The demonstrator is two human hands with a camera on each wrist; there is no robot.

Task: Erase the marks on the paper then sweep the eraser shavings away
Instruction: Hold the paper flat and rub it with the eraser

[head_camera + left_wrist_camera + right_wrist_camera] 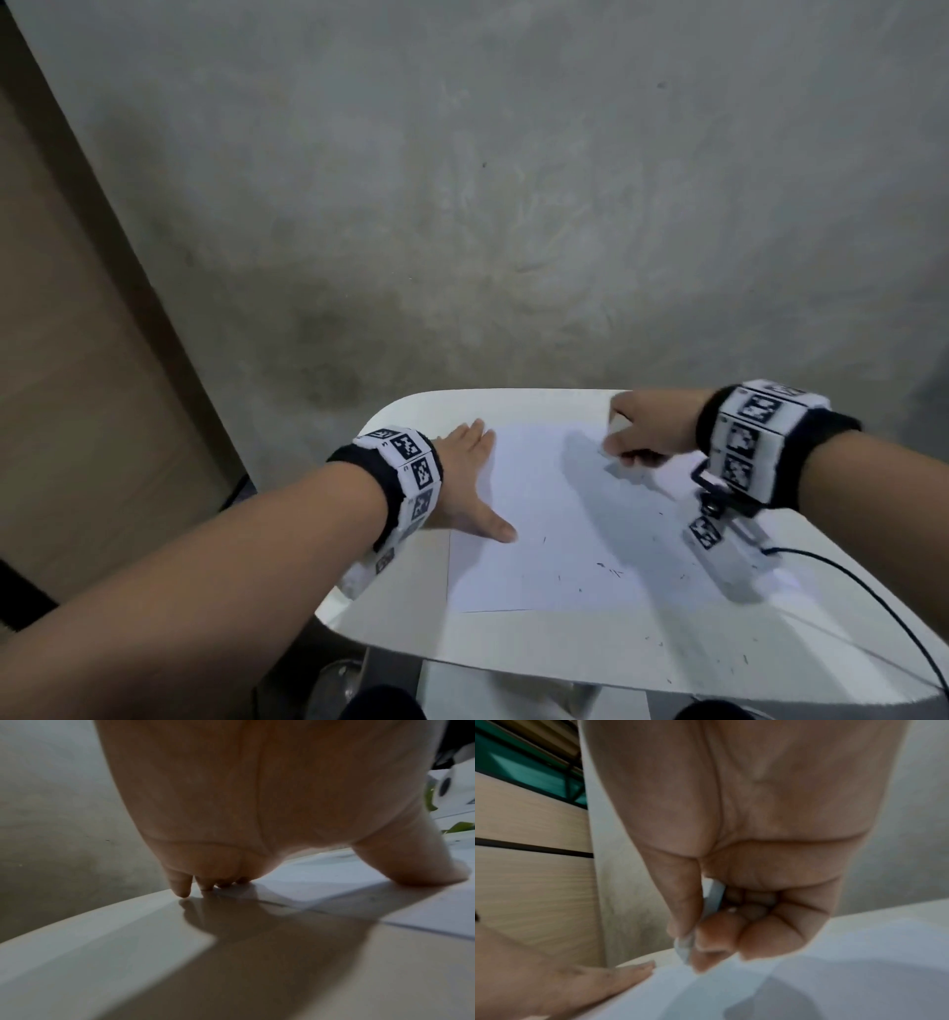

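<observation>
Dark shavings (611, 569) litter the near part of the paper (544, 519) and table (590, 663); sweeping undone. Left hand (470, 483) flat, fingers straight, pinning the paper's left edge. Farther, right hand (647, 429) pinches the eraser (686, 947) at the far corner; erasing looks nearly done.

I see white table (411, 637), rounded corners. 1 paper sheet (544, 488) flat on it. Dark eraser shavings (611, 569) scattered on paper's near part and on tabletop right of paper.
</observation>
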